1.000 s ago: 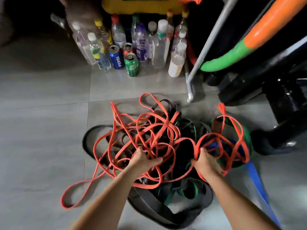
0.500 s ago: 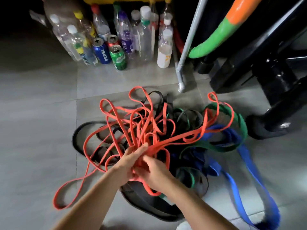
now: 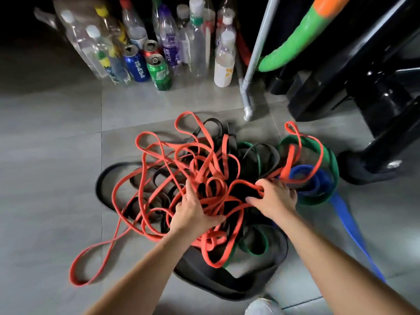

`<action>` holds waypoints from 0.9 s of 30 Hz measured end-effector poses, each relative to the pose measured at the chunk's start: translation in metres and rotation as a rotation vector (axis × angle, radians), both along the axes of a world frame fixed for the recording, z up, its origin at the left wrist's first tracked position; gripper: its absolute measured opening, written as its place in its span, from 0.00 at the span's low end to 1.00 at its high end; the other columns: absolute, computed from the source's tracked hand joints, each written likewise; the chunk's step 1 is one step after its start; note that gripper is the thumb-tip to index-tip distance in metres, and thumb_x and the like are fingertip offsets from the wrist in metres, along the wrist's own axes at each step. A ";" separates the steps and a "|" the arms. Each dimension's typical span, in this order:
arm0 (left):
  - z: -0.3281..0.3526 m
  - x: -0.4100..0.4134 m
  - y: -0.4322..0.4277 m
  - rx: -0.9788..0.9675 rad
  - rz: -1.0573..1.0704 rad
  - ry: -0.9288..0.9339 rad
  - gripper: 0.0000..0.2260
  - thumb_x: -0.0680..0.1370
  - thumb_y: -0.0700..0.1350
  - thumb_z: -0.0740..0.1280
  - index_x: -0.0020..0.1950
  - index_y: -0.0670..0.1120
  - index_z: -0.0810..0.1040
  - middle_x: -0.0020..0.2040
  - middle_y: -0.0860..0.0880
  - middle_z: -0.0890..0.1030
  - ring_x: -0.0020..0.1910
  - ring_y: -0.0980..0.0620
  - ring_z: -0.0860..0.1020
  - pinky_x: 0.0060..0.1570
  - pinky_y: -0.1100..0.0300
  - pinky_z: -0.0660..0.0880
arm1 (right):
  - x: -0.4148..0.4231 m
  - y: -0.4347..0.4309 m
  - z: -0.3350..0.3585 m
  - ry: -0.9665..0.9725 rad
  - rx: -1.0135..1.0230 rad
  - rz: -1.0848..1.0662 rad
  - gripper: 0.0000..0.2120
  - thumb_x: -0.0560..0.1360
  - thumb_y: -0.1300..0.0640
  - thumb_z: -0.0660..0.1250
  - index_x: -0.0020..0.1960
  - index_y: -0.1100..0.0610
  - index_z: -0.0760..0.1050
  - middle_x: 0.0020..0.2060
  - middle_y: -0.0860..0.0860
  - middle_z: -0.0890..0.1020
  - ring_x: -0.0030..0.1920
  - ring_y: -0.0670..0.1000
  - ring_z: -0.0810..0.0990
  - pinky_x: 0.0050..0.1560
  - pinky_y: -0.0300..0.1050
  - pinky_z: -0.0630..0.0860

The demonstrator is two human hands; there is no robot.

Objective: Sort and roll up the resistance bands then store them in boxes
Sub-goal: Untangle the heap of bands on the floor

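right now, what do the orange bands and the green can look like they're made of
orange bands: likely rubber or latex with a matte finish; they are flat strips that flop into soft loops and twists.
green can: metal, probably aluminium, with a glossy printed wall; the top shows a silver rim and a pull-tab opening.

We reach both bare forearms forward and down from the lower edge of the view, drawing closer toward the hands. Our left hand (image 3: 193,208) lies back-up, fingers pointing away, thumb closed over strands of the orange bands (image 3: 200,176). Near it but not touching, our right hand (image 3: 276,198) is also back-up, its fingers hooked leftward round more of those strands.
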State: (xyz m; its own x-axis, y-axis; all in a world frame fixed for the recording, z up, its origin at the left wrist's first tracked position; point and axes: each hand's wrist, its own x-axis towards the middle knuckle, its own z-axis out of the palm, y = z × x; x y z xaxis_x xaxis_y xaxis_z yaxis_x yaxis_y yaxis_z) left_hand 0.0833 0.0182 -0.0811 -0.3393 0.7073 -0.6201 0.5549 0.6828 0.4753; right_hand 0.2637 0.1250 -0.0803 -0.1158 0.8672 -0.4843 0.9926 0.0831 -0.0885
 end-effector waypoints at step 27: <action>0.035 -0.036 -0.008 0.194 0.609 -1.003 0.18 0.69 0.58 0.71 0.54 0.50 0.79 0.46 0.48 0.84 0.45 0.48 0.82 0.44 0.54 0.79 | -0.089 -0.065 0.053 0.772 0.092 0.157 0.07 0.72 0.56 0.65 0.49 0.58 0.75 0.43 0.56 0.83 0.46 0.60 0.80 0.45 0.50 0.72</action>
State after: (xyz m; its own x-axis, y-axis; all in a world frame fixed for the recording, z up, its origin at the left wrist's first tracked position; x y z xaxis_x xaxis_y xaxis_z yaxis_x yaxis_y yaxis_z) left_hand 0.0473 0.0100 -0.0466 -0.0764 0.7090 -0.7010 -0.5150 0.5739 0.6367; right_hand 0.1748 0.0597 -0.0274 -0.5138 0.8457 -0.1442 0.6292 0.2572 -0.7334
